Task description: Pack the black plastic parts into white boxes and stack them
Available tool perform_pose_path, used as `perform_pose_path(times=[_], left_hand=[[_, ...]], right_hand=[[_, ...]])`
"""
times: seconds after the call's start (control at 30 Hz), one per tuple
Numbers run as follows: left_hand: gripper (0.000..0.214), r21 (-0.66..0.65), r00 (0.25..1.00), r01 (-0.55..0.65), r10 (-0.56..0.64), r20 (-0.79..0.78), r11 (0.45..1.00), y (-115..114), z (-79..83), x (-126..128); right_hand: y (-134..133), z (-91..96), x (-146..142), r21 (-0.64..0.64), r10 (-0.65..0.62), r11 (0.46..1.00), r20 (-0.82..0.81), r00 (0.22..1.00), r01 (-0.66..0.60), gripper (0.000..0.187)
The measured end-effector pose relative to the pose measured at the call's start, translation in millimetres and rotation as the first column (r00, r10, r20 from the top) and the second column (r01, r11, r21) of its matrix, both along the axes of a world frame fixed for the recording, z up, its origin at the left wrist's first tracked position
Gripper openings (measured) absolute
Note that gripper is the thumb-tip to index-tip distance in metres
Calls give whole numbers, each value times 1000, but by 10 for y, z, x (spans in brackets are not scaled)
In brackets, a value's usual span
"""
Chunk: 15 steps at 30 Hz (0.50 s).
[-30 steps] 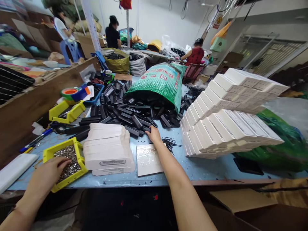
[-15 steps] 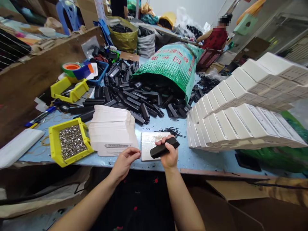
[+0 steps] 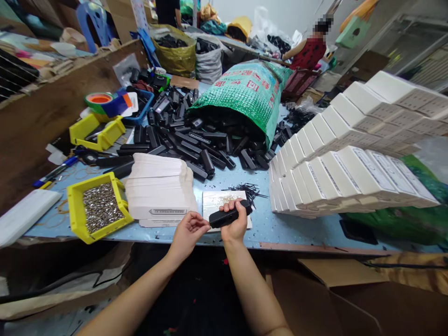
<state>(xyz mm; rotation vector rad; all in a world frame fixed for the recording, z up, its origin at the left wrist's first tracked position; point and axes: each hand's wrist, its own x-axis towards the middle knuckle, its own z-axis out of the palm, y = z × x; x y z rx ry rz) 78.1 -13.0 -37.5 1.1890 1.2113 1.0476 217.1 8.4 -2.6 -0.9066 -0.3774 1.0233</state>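
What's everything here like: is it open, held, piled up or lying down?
Right hand: closed around black piece
Black piece: held
Left hand: curled at black piece's end, grip unclear
Front yellow bin: open, holding metal bits
Green bag: lying down, mouth open
White cards: stacked
White boxes: stacked

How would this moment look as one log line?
right hand: holds black case | left hand: at its left end | nearby: white board, yellow bin of metal bits

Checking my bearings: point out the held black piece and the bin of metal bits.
Held black piece (image 3: 226,217), head view: middle of its long side.
Bin of metal bits (image 3: 76,211), head view: its yellow left wall.
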Motion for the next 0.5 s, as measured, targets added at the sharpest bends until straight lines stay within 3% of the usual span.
perform_pose_path(times=[0.07, 0.13, 0.2, 0.23, 0.3, 0.37, 0.43, 0.47, 0.5], left_hand=[[31, 216, 935, 87, -5, -354, 973, 43, -73, -285], [34, 342, 743, 218, 72, -666, 914, 104, -154, -636], [33, 321, 544, 350, 88, -835, 880, 162, -218, -927], [33, 290, 468, 399, 79, -880, 870, 187, -233, -1022], [32, 237, 370, 445, 64, -927, 863, 235, -206, -1100], [26, 180, 324, 458, 25, -946, 870, 282, -94, -1078], [14, 74, 324, 479, -98, -941, 875, 321, 90, -1024], [10, 17, 360, 489, -184, -915, 872, 332, 196, -998], [8, -3, 443, 472, -240, -864, 882, 336, 300, -970]], right_hand=[[-62, -103, 127, 67, 19, 997, 238, 971, -36, 16], [-78, -239, 283, 78, 117, 980, 512, 851, -182, 18], [-14, -384, 447, -3, 245, 949, 642, 727, -316, 18], [48, -451, 528, -52, 275, 947, 638, 719, -317, 17], [193, -563, 679, -154, 225, 974, 602, 766, -164, 20], [305, -630, 797, -236, 138, 971, 701, 700, 45, 35], [322, -636, 832, -184, 75, 965, 874, 480, 184, 48], [289, -610, 803, -118, 41, 974, 931, 362, 194, 48], [235, -565, 737, -51, 7, 987, 960, 281, 152, 42]])
